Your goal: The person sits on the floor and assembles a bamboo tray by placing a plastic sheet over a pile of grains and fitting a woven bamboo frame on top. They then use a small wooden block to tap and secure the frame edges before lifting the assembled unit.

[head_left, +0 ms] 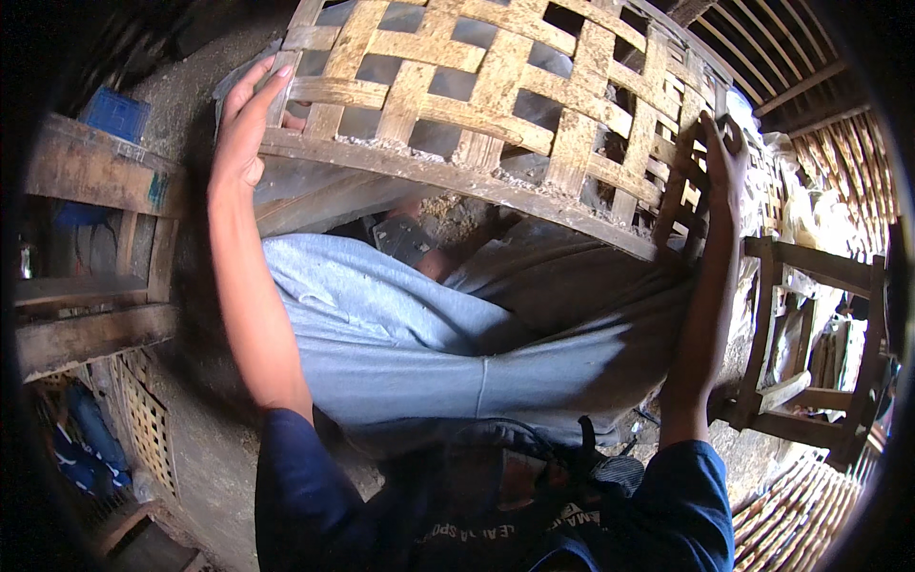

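Note:
A woven bamboo panel with wide, stained slats in an open lattice is held tilted up over my lap. Its wooden bottom rail slants down to the right, with pale crumbs along it. My left hand is closed around the panel's left edge, the thumb lying on the frame and fingertips showing behind it. At the opposite side my right hand, in shadow, grips the panel's right part; some of its fingers are hidden. Below it are my legs in grey-blue trousers.
To the left stands a wooden frame with a blue plastic container on it. A wooden stool-like frame is at the right, near pale plastic bags. Another woven lattice leans at lower left, and slatted bamboo lies at lower right.

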